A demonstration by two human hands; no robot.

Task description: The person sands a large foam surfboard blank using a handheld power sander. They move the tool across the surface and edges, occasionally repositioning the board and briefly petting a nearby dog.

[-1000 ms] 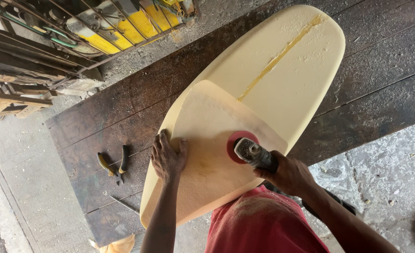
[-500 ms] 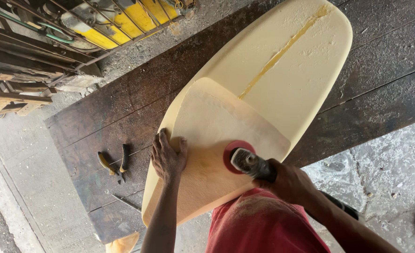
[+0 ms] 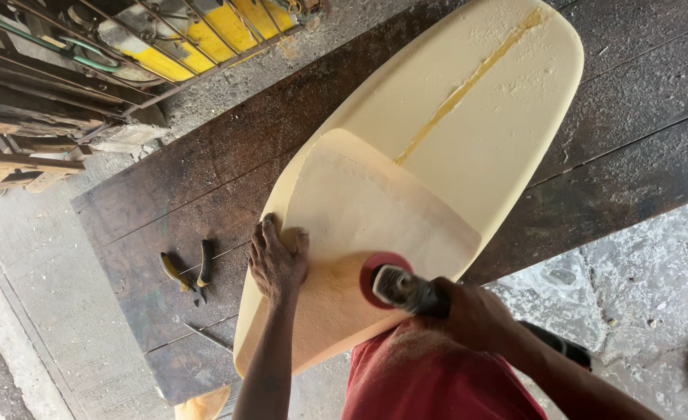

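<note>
pressing red disc sander [image 3: 394,286] onto smooth cream foam board [image 3: 468,132].

Your dark wooden plank bench [image 3: 227,167] runs diagonally from lower left to upper right of the frame. Directly on it: the pale yellow foam board [image 3: 468,132] across the centre, and at the left, pliers [image 3: 188,272] with a thin metal rod [image 3: 208,337] just below.
</note>
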